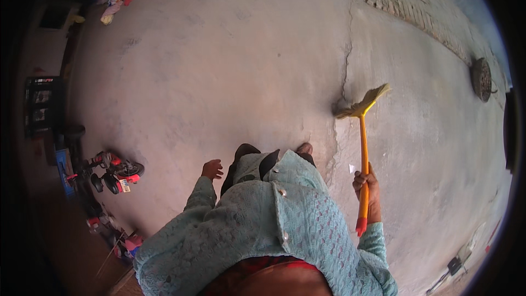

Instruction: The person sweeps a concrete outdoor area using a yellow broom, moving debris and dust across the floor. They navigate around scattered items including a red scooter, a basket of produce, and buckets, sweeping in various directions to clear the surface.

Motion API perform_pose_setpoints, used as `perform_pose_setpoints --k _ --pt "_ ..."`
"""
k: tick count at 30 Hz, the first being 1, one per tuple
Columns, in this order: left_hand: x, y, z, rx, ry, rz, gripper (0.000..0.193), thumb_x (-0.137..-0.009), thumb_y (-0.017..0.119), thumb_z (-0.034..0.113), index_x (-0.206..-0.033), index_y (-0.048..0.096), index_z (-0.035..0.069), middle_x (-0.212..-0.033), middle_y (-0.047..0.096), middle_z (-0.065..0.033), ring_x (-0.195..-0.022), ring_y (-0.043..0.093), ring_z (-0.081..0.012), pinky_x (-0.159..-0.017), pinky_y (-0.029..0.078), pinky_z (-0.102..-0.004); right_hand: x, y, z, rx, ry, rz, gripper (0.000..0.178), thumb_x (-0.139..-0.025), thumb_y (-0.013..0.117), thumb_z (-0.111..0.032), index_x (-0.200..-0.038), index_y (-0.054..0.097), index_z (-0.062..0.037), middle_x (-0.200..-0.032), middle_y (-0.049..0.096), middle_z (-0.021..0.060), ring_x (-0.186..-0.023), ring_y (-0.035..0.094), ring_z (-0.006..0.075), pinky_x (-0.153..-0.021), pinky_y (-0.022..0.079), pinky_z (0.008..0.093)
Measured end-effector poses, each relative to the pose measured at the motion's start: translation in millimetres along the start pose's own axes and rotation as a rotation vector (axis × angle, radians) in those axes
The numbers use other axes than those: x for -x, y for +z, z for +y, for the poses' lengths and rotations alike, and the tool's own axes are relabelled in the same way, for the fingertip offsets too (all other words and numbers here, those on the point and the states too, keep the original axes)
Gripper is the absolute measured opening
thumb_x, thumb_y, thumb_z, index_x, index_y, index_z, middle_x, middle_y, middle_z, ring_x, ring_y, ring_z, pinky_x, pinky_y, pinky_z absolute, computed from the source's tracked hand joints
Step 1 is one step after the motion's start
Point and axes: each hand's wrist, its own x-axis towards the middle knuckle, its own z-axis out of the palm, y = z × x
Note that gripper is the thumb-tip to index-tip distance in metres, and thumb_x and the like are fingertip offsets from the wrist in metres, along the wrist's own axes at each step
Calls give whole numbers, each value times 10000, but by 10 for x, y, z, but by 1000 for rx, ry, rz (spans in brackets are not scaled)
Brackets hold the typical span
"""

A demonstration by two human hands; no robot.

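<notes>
On the concrete floor [219, 66], a motorcycle [115, 161] stands by the left edge, so strokes are best kept short of its wheels. Farther right, a jagged crack [346, 63] runs down from the far edge; dust probably lodges there, so drawing the bristles along it should serve better than crossing it. The pale scrap [351, 169] lies just left of the handle, and a low, flat stroke would suit something so light. The broom [364, 145] is right of the floor's middle, its fanned head by the crack; whether the bristles touch down is hard to tell.

The left grip [212, 169] is empty, fingers loosely curled, touching nothing. The right grip [373, 186] is wrapped around the orange handle, above its red end cap.
</notes>
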Motion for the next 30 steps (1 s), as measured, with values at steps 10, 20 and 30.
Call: perform_pose_setpoints --k 10,20,30 --pt "-351 27 -125 15 -194 -46 188 -784 428 235 -930 463 123 -833 517 -78 -693 563 -262 -533 465 -432 -1478 1234 243 -43 256 -362 535 -689 443 44 -1163 371 -193 -751 448 106 -496 414 74 -437 375 177" --pt "-1374 345 1251 164 -39 -262 161 -798 330 233 -902 426 156 -821 493 -87 -626 520 -346 -492 400 -484 -2889 1868 -21 -181 382 -361 203 -698 410 -9 -890 451 42 -677 441 78 -538 457 117 -453 430 220" --pt "-1848 439 2336 55 -84 -186 316 -788 417 224 -1082 454 114 -831 537 -104 -606 554 -292 -484 434 -422 -2327 2198 -1067 16 107 -27 276 -736 393 9 -1005 365 -41 -678 418 62 -506 441 72 -436 410 199"
